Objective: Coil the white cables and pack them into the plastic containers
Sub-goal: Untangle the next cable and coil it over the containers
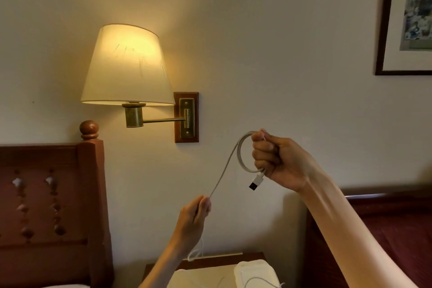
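Coiling is in progress: the right hand (272, 159) grips a first loop of the cable (230, 159), the left hand (197, 211) pinches its tail, which probably must feed upward for another loop

The thin cable (225, 166) is white. Beside it, the cloth lamp shade (127, 65) glows creamy yellow. The wooden headboard (46, 194) is reddish brown.

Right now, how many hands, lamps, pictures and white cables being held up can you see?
Hands: 2, the left hand and the right hand
Lamps: 1, the lit wall lamp
Pictures: 1, the framed picture at the right edge
White cables held up: 1, the white cable, gripped by both hands
Total: 5
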